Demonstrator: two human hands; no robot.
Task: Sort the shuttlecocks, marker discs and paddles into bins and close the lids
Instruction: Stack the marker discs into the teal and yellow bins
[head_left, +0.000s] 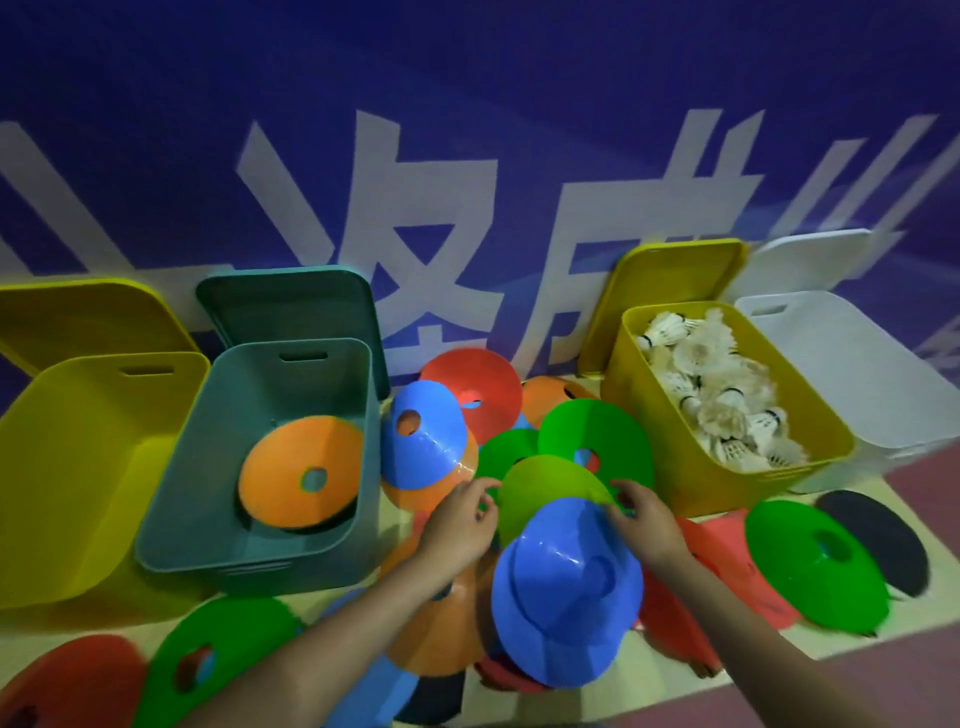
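Observation:
Marker discs in blue, green, orange and red lie heaped on the floor between the bins. My left hand and my right hand pinch the two sides of a light green disc that leans over a blue disc. The teal bin at left holds an orange disc. A yellow bin at right is full of white shuttlecocks. A dark paddle lies at far right on the floor.
A yellow bin stands at far left and a white bin at far right. Lids lean upright against the blue banner wall behind each bin. More discs lie near the bottom edge.

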